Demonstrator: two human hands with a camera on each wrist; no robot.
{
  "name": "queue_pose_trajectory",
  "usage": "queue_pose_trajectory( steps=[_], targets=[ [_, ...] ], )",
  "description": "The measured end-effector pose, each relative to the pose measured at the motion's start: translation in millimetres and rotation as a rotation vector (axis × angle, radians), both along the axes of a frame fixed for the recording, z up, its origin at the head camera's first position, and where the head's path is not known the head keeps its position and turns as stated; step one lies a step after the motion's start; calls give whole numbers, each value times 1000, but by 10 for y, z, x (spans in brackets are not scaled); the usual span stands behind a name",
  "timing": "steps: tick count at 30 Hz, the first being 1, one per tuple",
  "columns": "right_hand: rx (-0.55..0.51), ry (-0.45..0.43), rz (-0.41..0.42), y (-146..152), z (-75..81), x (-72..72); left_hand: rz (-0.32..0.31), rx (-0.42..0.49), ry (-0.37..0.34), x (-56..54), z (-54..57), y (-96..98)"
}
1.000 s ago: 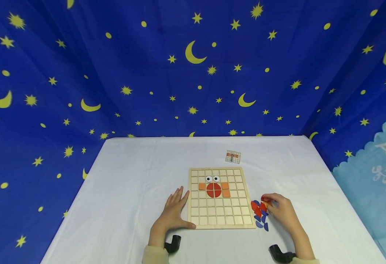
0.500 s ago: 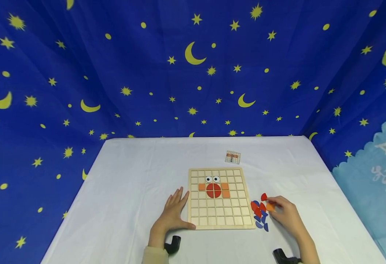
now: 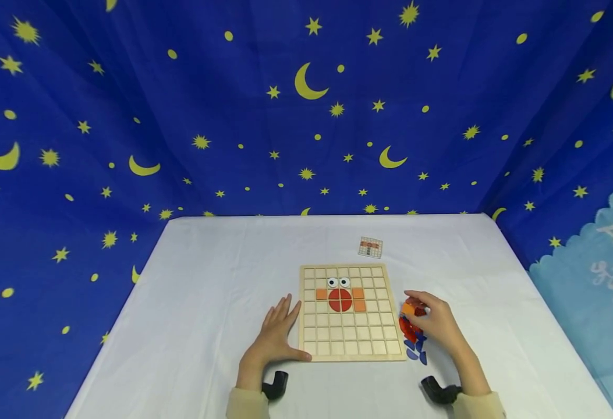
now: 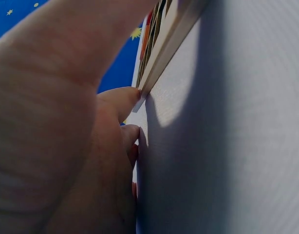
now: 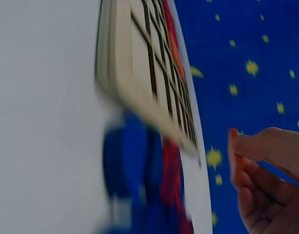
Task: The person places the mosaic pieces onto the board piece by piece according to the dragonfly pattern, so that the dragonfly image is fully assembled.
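My right hand point(image 3: 439, 326) pinches an orange square tile point(image 3: 408, 308) between thumb and fingers, above a pile of red pieces point(image 3: 408, 330) and blue rounded pieces point(image 3: 412, 353); the tile's edge point(image 5: 234, 156) shows in the right wrist view. Left of the pile lies a wooden grid board point(image 3: 353, 358). On it sit two eye pieces point(image 3: 338, 283), a red circle point(image 3: 340, 300) of quarter pieces, one orange square point(image 3: 321, 294) at its left and two orange squares point(image 3: 358, 299) at its right. My left hand point(image 3: 273, 338) lies with fingers spread along the board's left edge, thumb at its lower corner.
A small pattern card point(image 3: 371, 247) lies behind the board on the white tablecloth point(image 3: 222, 273). Blue cloth point(image 3: 264, 134) with yellow stars and moons hangs around the table. Black wrist devices point(image 3: 276, 385) show at both wrists.
My right hand, with the orange square, has moved from the right side of the pile leftward and over it, closer to the board. My left hand stays as it was.
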State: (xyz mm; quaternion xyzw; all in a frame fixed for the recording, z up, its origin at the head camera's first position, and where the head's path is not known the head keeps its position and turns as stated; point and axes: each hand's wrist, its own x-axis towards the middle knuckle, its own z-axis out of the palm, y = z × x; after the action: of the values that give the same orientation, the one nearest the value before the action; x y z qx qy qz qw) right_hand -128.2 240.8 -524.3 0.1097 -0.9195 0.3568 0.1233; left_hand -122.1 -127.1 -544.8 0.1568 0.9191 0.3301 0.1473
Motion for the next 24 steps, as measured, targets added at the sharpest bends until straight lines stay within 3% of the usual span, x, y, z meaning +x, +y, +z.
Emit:
queue_pose_trajectory(
  steps=[14,18,23,24],
  targets=[
    [-130,-63,330,-988,-110,-376,-13,-7,25,-38,1,-19],
    [-104,-81,408,-1182,-137,-453,-15,-19,34,-51,-80,-31],
    [-64,-98,425,-1331,-160,-497,-37,39,84,-10,-71,-52],
    [-62,-105,424,-1355,-164,-500,-45,57,81,8,-4,-48]
  ],
)
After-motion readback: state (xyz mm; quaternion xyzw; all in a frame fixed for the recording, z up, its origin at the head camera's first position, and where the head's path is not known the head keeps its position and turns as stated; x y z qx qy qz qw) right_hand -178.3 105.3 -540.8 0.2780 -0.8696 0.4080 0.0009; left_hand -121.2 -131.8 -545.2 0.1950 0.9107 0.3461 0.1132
